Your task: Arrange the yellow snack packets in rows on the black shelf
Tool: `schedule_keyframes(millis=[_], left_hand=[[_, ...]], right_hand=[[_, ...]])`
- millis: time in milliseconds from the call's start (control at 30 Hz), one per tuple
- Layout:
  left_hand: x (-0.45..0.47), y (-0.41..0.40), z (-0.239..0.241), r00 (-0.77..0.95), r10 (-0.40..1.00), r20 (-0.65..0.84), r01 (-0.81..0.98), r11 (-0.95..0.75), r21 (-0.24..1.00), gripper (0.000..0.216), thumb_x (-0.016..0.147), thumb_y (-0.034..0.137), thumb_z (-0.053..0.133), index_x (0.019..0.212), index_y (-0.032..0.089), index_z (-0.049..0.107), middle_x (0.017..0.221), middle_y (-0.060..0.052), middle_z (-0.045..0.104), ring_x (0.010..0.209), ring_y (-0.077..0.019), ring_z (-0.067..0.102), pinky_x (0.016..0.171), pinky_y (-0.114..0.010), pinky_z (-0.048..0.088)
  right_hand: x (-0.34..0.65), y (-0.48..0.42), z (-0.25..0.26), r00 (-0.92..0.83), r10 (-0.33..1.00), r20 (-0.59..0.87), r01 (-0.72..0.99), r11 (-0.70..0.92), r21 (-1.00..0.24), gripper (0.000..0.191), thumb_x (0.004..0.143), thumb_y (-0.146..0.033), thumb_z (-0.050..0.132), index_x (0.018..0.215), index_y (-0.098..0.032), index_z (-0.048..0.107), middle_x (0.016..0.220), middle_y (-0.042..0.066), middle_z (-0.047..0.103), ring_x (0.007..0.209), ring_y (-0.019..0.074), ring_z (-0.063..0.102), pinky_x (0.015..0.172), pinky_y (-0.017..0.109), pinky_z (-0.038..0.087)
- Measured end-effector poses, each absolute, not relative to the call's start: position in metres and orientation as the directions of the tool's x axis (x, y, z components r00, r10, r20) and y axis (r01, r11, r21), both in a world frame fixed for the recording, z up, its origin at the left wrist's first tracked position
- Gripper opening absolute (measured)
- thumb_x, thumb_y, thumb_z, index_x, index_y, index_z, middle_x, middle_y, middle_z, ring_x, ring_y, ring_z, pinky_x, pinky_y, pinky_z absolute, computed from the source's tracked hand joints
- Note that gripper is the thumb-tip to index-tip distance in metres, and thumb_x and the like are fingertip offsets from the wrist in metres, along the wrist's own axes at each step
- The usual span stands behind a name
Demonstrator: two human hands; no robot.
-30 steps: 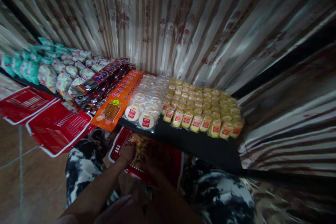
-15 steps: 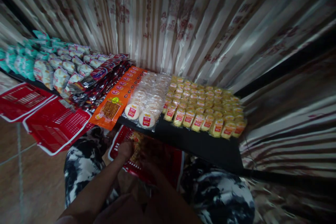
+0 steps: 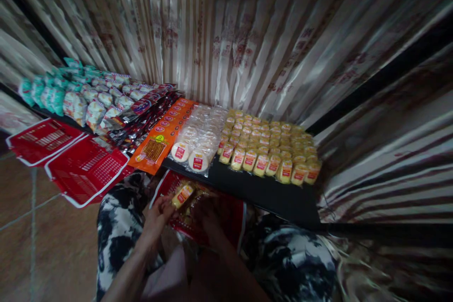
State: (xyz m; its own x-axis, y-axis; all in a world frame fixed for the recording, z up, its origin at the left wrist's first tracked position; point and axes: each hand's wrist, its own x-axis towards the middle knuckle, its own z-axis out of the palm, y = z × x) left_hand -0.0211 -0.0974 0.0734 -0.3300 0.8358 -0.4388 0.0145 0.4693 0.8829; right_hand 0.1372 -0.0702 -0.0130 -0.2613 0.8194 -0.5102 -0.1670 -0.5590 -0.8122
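My left hand is closed on a small yellow packaged cake with a red and orange label, over the left side of a red basket between my knees. My right hand reaches down into the same basket, among more wrapped yellow pieces; its fingers are dark and hidden. Above the basket, rows of similar yellow packaged cakes stand on a black shelf. To their left lie clear packs of round white rice crackers.
Left along the shelf are an orange snack bag, dark red packets, white packets and green-topped bags. Two more red baskets, one of them nearer, sit at the left. A striped curtain hangs behind the shelf.
My left hand has risen slightly, and a yellow packaged cake now shows clearly in its fingers. My right hand stays low in the basket. The view has shifted a little.
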Motion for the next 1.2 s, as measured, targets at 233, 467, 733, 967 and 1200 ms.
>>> schedule_keyframes(millis=[233, 467, 733, 967, 1200], left_hand=[[0.018, -0.121, 0.086, -0.294, 0.800, -0.523, -0.284, 0.450, 0.847, 0.046, 0.048, 0.038, 0.072, 0.084, 0.016, 0.053, 0.060, 0.004, 0.057, 0.047, -0.0076, 0.047, 0.047, -0.018, 0.035], [0.056, -0.077, 0.098, -0.176, 0.920, -0.349, -0.169, 0.321, 0.932, 0.038, 0.053, 0.034, 0.065, 0.083, 0.016, 0.050, 0.059, 0.006, 0.051, 0.046, -0.0077, 0.046, 0.046, -0.019, 0.036], [0.078, -0.046, 0.099, -0.224, 0.967, 0.121, 0.507, 0.010, 0.862, 0.031, 0.070, 0.016, 0.048, 0.098, 0.015, 0.060, 0.100, -0.009, 0.058, 0.094, -0.0198, 0.056, 0.088, -0.038, 0.045], [0.109, 0.001, 0.095, -0.125, 0.987, 0.098, 0.470, -0.028, 0.882, 0.043, 0.082, 0.020, 0.034, 0.121, 0.010, 0.050, 0.136, -0.014, 0.043, 0.127, -0.0206, 0.038, 0.107, -0.038, 0.030], [0.129, 0.033, 0.086, -0.112, 0.982, 0.154, 0.611, -0.054, 0.790, 0.049, 0.082, 0.017, 0.033, 0.128, 0.003, 0.042, 0.139, -0.019, 0.037, 0.131, -0.0244, 0.032, 0.109, -0.041, 0.028]], right_hand=[[0.157, -0.090, 0.058, -0.309, 0.883, -0.352, -0.387, -0.455, -0.802, 0.043, 0.063, -0.046, 0.070, 0.098, -0.021, 0.065, 0.101, 0.006, 0.067, 0.097, 0.0231, 0.061, 0.087, 0.036, 0.044], [0.176, -0.068, 0.080, -0.103, 0.983, -0.154, -0.187, -0.171, -0.967, 0.038, 0.070, -0.044, 0.063, 0.099, -0.019, 0.057, 0.093, 0.007, 0.068, 0.083, 0.0201, 0.063, 0.076, 0.032, 0.050], [0.202, -0.032, 0.079, 0.069, 0.995, -0.070, -0.123, -0.061, -0.990, 0.036, 0.069, -0.037, 0.064, 0.099, -0.018, 0.055, 0.082, 0.005, 0.067, 0.072, 0.0158, 0.062, 0.067, 0.028, 0.050], [0.230, -0.008, 0.067, 0.317, 0.948, 0.014, 0.060, -0.005, -0.998, 0.039, 0.068, -0.038, 0.063, 0.100, -0.017, 0.055, 0.075, 0.001, 0.061, 0.066, 0.0131, 0.058, 0.061, 0.025, 0.049], [0.241, -0.004, 0.061, 0.344, 0.939, -0.001, 0.038, -0.015, -0.999, 0.040, 0.066, -0.041, 0.063, 0.097, -0.016, 0.057, 0.075, 0.002, 0.061, 0.066, 0.0134, 0.058, 0.061, 0.025, 0.049]])
